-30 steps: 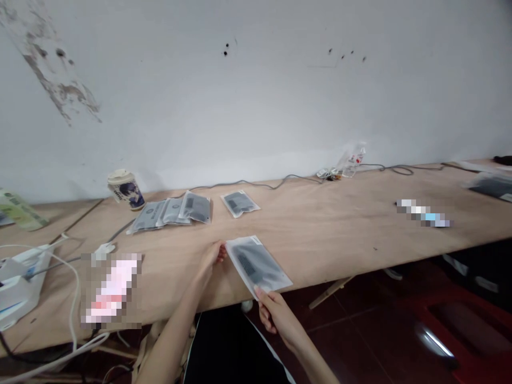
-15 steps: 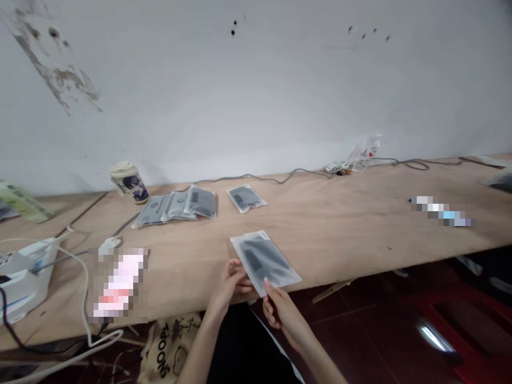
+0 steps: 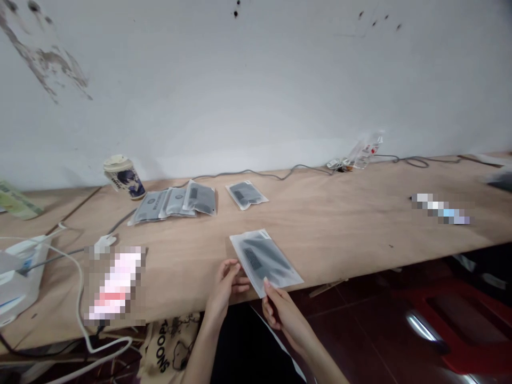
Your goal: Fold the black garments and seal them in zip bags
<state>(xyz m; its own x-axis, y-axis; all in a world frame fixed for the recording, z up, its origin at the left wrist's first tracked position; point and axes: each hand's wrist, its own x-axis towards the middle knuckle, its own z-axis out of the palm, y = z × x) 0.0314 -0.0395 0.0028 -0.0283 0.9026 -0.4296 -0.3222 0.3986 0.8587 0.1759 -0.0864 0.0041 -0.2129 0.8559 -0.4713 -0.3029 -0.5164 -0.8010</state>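
Note:
A clear plastic pouch (image 3: 264, 260) with a dark flat item inside lies at the near edge of the wooden table (image 3: 344, 224). My left hand (image 3: 226, 285) pinches its near-left edge with curled fingers. My right hand (image 3: 278, 309) grips the pouch's near corner between thumb and fingers, just off the table edge. Farther back lie a fanned pile of similar pouches (image 3: 176, 201) and a single pouch (image 3: 246, 193).
A paper cup (image 3: 122, 177) stands at the back left by the wall. White cables (image 3: 76, 277) and a white device (image 3: 18, 280) sit at the left. A grey cable (image 3: 280, 173) runs along the wall to a plastic bag (image 3: 366, 149). A red stool (image 3: 460, 325) stands on the floor at right.
My left hand slid from the pouch's far-left corner down to its near-left edge. The pouch shifted slightly. The camera tilted down and a tote bag came into view below the table.

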